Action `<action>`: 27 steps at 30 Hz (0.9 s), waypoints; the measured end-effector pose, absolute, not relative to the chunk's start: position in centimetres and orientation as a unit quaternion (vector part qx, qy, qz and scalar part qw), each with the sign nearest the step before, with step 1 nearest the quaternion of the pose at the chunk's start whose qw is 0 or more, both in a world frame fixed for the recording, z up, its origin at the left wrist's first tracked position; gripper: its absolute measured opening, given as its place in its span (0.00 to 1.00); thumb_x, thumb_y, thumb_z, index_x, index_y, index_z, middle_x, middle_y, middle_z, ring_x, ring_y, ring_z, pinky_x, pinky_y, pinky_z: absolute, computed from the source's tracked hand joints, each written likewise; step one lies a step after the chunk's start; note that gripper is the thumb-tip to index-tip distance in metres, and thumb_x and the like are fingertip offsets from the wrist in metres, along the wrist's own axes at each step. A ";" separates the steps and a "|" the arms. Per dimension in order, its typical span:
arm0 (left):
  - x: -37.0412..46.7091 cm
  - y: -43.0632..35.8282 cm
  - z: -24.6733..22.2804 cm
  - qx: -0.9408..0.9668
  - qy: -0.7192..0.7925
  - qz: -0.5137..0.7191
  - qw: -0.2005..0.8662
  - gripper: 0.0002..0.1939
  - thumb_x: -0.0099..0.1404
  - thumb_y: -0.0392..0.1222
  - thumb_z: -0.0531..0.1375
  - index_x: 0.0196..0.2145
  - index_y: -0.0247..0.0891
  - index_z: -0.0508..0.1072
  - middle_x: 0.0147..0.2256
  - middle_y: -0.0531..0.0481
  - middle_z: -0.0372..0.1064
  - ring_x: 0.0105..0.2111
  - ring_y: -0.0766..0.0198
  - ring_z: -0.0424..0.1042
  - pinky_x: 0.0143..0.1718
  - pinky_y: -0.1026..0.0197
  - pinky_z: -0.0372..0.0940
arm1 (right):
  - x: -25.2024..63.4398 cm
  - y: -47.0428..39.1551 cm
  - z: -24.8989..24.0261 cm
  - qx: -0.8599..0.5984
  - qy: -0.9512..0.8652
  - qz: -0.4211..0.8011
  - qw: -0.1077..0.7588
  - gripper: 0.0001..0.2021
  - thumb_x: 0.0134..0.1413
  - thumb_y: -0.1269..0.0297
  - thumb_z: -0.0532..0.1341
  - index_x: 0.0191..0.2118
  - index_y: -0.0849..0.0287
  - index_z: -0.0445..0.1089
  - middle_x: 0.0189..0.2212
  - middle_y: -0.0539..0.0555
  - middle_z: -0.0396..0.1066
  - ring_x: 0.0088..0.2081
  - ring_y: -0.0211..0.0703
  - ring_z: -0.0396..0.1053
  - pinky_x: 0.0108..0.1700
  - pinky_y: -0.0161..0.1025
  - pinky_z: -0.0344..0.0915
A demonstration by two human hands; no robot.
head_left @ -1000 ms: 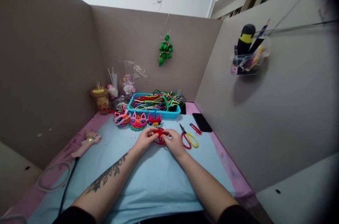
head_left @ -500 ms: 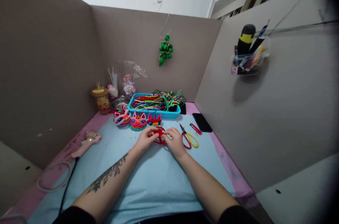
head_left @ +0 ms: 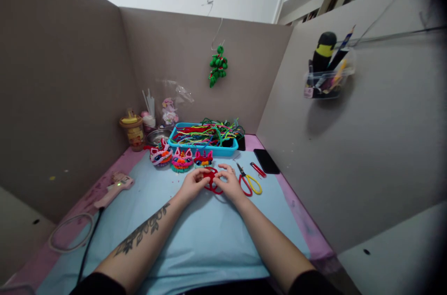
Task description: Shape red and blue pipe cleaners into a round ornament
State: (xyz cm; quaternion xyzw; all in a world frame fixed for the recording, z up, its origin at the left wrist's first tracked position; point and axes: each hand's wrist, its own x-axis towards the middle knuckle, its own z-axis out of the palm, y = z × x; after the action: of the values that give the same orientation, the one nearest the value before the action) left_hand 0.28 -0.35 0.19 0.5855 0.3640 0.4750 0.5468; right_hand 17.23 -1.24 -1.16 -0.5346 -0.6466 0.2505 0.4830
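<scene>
In the middle of the desk (head_left: pixel 202 244), over its blue cover, we find the red looped piece (head_left: pixel 211 176) directly between the two hands. From the left hand (head_left: pixel 192 183) it lies to the right, at the fingertips; from the right hand (head_left: pixel 230 185) it lies to the left, so we judge neither hand clearly nearer. We can make out no definite long axis: the outline looks roundish, with loops toward the wearer and one curving close by the right palm. Whether the piece rests on the cover or is lifted slightly, we cannot tell. The left grip pinches its left side, thumb on the near face and fingers bent over from the far side, palm turned inward. On the right, we see the thumb against the piece's right edge and the forefinger raised apart from it; what the other fingers do underneath is hidden, so we cannot say whether that grip pinches anything. Both forearms slant inward from the near edge, wrists low. The scissors (head_left: pixel 243 176) lie just right of the right hand, blades pointing away from us.
</scene>
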 end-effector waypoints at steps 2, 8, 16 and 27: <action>0.3 -0.3 0.1 0.590 0.362 0.475 0.543 0.18 0.51 0.45 0.66 0.38 0.33 0.72 0.32 0.46 0.74 0.29 0.63 0.72 0.33 0.62 0.63 | 17.3 -1.1 -1.3 -0.523 -0.649 0.277 0.478 0.03 0.44 0.65 0.64 0.24 0.57 0.73 0.49 0.57 0.63 0.54 0.50 0.59 0.57 0.49 0.53; 0.3 -0.4 0.0 0.607 0.364 0.467 0.530 0.17 0.53 0.45 0.64 0.38 0.33 0.72 0.30 0.47 0.73 0.29 0.64 0.71 0.32 0.62 0.63 | 17.6 -0.7 -1.8 -0.472 -0.648 0.379 0.463 0.10 0.47 0.60 0.62 0.21 0.59 0.69 0.50 0.58 0.62 0.53 0.51 0.62 0.55 0.48 0.56; 0.4 -0.3 0.1 0.594 0.368 0.486 0.525 0.16 0.52 0.44 0.65 0.38 0.34 0.72 0.34 0.45 0.74 0.33 0.60 0.72 0.37 0.60 0.64 | 17.1 -0.9 -2.0 -0.474 -0.650 0.355 0.476 0.09 0.45 0.58 0.64 0.24 0.58 0.70 0.47 0.58 0.64 0.52 0.50 0.62 0.55 0.47 0.57; 0.5 -0.1 -0.8 0.631 0.383 0.470 0.484 0.14 0.54 0.40 0.62 0.39 0.34 0.73 0.34 0.45 0.74 0.33 0.60 0.72 0.35 0.61 0.64 | 16.7 -0.9 -2.4 -0.498 -0.660 0.309 0.470 0.12 0.39 0.58 0.68 0.21 0.58 0.67 0.44 0.57 0.65 0.49 0.50 0.64 0.54 0.47 0.58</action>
State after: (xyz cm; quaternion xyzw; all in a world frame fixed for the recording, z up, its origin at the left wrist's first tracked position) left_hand 0.47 -0.12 -0.77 0.6306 0.3833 0.4703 0.4841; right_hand 16.68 -0.88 -2.35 -0.4984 -0.6601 0.3087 0.4696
